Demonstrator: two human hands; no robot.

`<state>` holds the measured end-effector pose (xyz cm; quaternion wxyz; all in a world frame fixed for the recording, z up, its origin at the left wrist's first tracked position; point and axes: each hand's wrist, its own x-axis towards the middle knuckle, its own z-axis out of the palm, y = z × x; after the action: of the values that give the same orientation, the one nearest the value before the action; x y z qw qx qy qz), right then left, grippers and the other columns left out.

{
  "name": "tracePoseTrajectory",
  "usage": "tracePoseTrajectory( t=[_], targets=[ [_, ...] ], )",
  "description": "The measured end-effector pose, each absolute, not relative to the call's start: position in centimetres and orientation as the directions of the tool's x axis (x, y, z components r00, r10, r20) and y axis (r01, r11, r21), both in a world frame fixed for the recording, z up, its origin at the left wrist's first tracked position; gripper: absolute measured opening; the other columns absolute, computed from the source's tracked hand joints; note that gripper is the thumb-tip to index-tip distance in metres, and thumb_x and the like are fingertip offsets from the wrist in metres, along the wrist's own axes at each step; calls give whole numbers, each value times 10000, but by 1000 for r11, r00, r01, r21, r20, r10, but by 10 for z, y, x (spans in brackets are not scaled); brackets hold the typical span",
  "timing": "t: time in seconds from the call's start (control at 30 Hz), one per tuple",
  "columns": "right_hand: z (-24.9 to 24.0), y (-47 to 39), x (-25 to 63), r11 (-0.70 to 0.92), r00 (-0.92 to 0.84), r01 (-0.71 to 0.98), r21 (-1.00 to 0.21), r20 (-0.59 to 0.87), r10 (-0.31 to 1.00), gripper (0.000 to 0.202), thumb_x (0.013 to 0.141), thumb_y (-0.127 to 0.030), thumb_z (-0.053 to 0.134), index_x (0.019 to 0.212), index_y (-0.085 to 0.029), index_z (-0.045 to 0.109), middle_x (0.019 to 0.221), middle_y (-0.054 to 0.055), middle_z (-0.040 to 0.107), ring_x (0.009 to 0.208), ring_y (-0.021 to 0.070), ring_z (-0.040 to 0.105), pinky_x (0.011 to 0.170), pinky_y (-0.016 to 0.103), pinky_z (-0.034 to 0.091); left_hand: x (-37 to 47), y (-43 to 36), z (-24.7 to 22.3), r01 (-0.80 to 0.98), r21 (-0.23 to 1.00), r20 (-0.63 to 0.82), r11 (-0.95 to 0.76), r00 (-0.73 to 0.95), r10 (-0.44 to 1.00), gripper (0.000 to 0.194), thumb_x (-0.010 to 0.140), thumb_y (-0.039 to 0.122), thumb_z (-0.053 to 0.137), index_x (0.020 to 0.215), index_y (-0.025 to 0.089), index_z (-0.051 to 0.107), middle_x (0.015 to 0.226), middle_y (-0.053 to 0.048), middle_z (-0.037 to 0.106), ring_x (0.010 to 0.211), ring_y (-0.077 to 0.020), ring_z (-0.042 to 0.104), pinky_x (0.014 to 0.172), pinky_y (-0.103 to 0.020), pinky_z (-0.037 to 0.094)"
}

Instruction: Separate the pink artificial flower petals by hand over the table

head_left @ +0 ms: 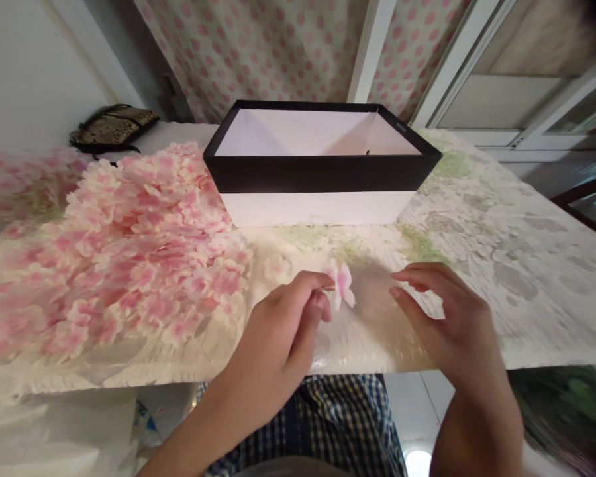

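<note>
One flower (342, 283), pink and white, sits pinched between the thumb and forefinger of your left hand (283, 331), held just above the table (501, 265) near its front edge. Your right hand (444, 318) hovers just beside it on the right, fingers loosely curled and a little apart, gripping nothing; its fingertips point toward the flower without touching it. Under both hands the table wears a pale cover with a faint leafy print. To your left lies a big heap (129, 258) of the same pink and white blossoms, spreading from the far edge almost to the near one. Straight ahead, past the flower, stands an open box (322, 175), black round the rim and white below and inside; the part of its inside that you can see shows only white walls. A dark patterned bag (112, 126) rests at the far left corner, by the wall. Behind the box hangs a pink-dotted curtain (278, 46).
</note>
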<state>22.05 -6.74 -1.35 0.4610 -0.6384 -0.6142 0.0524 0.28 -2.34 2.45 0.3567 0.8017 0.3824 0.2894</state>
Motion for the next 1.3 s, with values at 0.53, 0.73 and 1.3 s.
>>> tracePoseTrajectory(
  t=[0.53,0.73,1.3],
  targets=[
    [-11,-59,241,151,61,834,-531,361,931,179,899,-191,479,966,-216,643,985,66,664,892,214,630,766,366,512,-9,-12,2,583,542,326,-606,518,790,322,942,82,354,1235,202,414,1222,-90,516,1172,-217,498,1000,-390,413],
    [-11,-67,236,-88,135,989,-121,464,876,249,914,-237,420,1010,-165,638,1044,145,631,929,310,577,767,471,479,-50,-18,0,755,416,312,-507,405,859,141,951,224,443,1062,229,530,1051,-48,618,987,-233,592,865,-394,466],
    [-40,-57,270,-236,279,960,-152,412,868,365,913,-303,376,1137,-151,621,1144,154,595,810,260,620,667,369,462,-33,-3,-15,513,325,455,-794,651,607,216,909,13,472,1028,135,604,960,-76,629,891,-216,567,787,-379,487]
  ],
)
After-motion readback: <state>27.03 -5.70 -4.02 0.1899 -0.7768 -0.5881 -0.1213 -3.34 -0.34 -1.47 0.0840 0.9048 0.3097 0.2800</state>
